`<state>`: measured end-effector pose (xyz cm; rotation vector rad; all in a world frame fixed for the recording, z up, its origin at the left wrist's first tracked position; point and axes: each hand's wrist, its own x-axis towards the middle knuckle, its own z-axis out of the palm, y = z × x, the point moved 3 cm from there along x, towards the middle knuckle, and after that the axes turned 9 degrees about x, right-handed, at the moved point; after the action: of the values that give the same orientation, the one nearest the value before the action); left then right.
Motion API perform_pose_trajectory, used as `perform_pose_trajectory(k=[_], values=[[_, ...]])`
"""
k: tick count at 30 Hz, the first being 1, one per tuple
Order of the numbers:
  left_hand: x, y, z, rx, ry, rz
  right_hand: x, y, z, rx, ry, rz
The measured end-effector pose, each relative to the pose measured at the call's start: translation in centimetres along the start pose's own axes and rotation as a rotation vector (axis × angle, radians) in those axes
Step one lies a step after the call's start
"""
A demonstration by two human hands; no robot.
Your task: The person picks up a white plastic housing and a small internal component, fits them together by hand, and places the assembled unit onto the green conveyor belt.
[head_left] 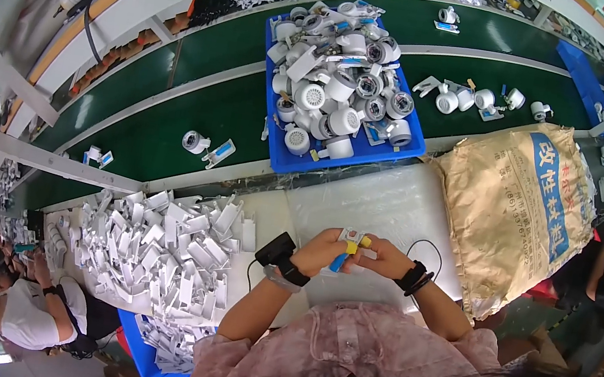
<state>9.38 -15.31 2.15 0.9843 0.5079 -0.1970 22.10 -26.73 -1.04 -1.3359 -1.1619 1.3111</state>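
A blue tray [276,154] heaped with white round camera housings sits on the green conveyor belt [195,112]. A tan woven sack [507,213] lies at the right (blue print on it), and a pile of white plastic brackets [162,245] at the left.

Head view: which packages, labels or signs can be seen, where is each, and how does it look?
Sack: right of the hands, bulky tan bag with a blue printed stripe.
Blue tray: on the green belt ahead, rectangular, full of white round parts.
White card pieces: heaped at the left, flat, folded.
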Motion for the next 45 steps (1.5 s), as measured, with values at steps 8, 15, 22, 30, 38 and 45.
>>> perform_pose_trajectory(k=[8, 15, 22, 30, 38, 45], values=[[-5.1, 1.9, -1.0, 0.491, -0.021, 0.096, -1.4, -6.4, 0.3, -0.066, -0.167, -0.146], [-6.6, 3.2, 2.6, 1.242, 0.431, 0.663, -2.4, -8.1, 0.5, -0.132, -0.164, -0.075], [-5.6, 0.8, 2.8, 0.274, 0.421, 0.318, -2.8, -10.0, 1.2, -0.316, 0.584, -0.400], [-5.8, 0.9, 3.9, 0.169, 0.387, 0.348, -2.5, -10.7, 2.2, -0.395, 0.451, -0.513], [-6.7, 0.8, 4.6, 0.268, 0.363, 0.435, -2.6, -10.9, 2.5, -0.500, 0.484, -0.613], [-6.5, 0.4, 4.9, 0.352, 0.366, 0.493, -2.9, -11.1, 2.7, -0.512, 0.507, -0.656]])
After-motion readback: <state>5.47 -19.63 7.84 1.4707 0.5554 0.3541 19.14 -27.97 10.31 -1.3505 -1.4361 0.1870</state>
